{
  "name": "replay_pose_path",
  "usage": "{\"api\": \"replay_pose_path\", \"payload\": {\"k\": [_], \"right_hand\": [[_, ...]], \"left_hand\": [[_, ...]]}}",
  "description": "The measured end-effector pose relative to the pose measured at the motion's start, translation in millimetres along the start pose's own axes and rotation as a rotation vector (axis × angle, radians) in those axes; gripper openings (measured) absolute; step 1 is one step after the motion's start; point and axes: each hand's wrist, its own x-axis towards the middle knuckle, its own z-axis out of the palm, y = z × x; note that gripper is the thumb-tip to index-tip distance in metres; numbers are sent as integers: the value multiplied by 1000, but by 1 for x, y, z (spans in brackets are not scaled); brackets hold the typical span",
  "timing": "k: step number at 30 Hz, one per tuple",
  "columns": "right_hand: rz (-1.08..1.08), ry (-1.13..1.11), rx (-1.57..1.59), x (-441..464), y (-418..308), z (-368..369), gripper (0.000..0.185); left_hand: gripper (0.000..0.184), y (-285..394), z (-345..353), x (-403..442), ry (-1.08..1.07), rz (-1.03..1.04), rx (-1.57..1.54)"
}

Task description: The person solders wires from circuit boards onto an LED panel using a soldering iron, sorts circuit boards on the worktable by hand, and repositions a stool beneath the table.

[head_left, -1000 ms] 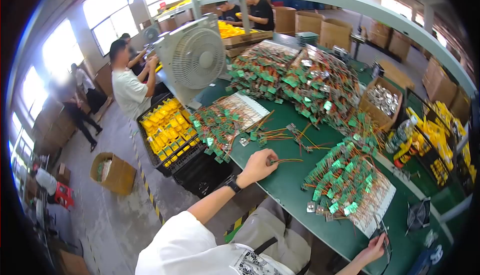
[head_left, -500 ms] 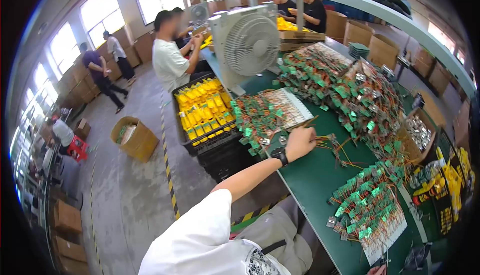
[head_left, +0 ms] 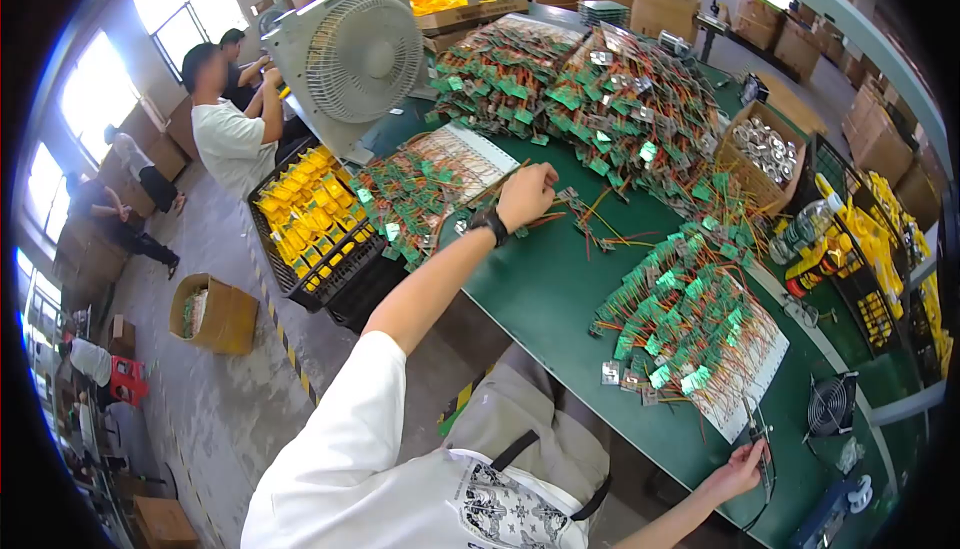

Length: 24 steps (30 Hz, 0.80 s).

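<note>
My left hand point(head_left: 527, 196), with a dark watch on its wrist, reaches over the green table. Its fingers are curled together, and what they hold, if anything, is hidden. Just right of it lie a few loose wired parts point(head_left: 590, 217). Close on its left is a white board point(head_left: 478, 157) covered with small green circuit boards point(head_left: 410, 189) on orange wires. At the lower right my right hand point(head_left: 738, 472) is closed on a soldering iron point(head_left: 765, 454) with a dark cord. The iron's tip is near the edge of a second white board point(head_left: 745, 389), also full of wired circuit boards point(head_left: 670, 319).
A large heap of wired circuit boards point(head_left: 640, 119) covers the table's back. Behind the left board stands a fan point(head_left: 365, 59). A black crate point(head_left: 310, 294) holds yellow parts. At the right are a box of metal pieces point(head_left: 745, 174), a bottle point(head_left: 800, 229) and a small fan point(head_left: 830, 404).
The view has swung to the right and down. My right hand and the soldering iron have come further into view. My left hand stays beside the left board and the loose wires.
</note>
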Motion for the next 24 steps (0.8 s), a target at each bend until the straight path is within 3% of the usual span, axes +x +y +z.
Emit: {"api": "replay_pose_path", "payload": {"k": [1, 3, 9, 19, 24], "right_hand": [[-6, -16, -5, 2, 2, -4, 18], [7, -10, 3, 2, 2, -5, 17], [-8, 16, 20, -5, -7, 6, 20], [10, -6, 21, -5, -8, 5, 18], [-6, -29, 9, -1, -4, 0, 18]], "left_hand": [[21, -6, 14, 8, -103, -99, -132], [28, -2, 22, 20, -224, -189, -68], [21, -9, 28, 29, -304, -134, -108], [35, 3, 16, 33, -465, 116, -121], [37, 5, 15, 35, -467, 27, -202]]}}
